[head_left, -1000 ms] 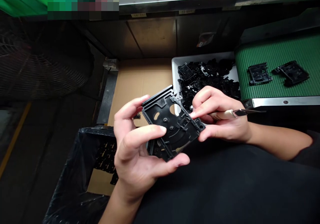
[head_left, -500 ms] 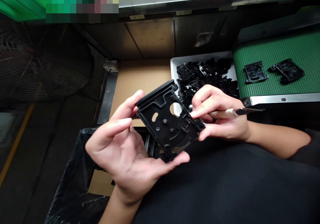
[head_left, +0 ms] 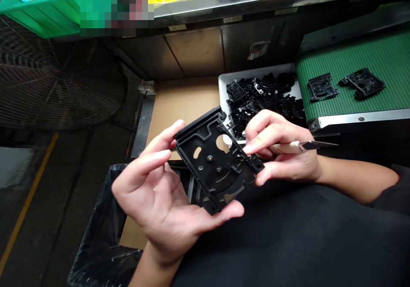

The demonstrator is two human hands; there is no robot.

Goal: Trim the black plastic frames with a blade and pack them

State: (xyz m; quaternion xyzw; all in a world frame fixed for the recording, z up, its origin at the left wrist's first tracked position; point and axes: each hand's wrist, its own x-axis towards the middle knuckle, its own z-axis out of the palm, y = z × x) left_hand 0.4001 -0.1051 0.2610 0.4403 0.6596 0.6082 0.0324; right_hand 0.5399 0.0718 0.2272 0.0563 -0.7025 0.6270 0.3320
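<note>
Two hands on one black plastic frame [head_left: 208,171], held at centre — left hand [head_left: 153,201] open wide, cradling it; right hand [head_left: 282,167] narrow, pinching a craft knife [head_left: 288,147], its fingertips [head_left: 253,148] on the frame's corner. Good hold: braced from both sides, blade pointing clear — white bin [head_left: 256,74] of black parts [head_left: 259,97] at 2 o'clock, green conveyor belt [head_left: 361,52] beyond.

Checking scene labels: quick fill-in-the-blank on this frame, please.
The right hand pinches a black plastic frame while the ____ hand supports it from below.
The right hand also holds a ____ with a metal blade.
The white bin is piled with ____ plastic parts.
The green conveyor belt carries ____ separate parts.

left; knife; black; two
</note>
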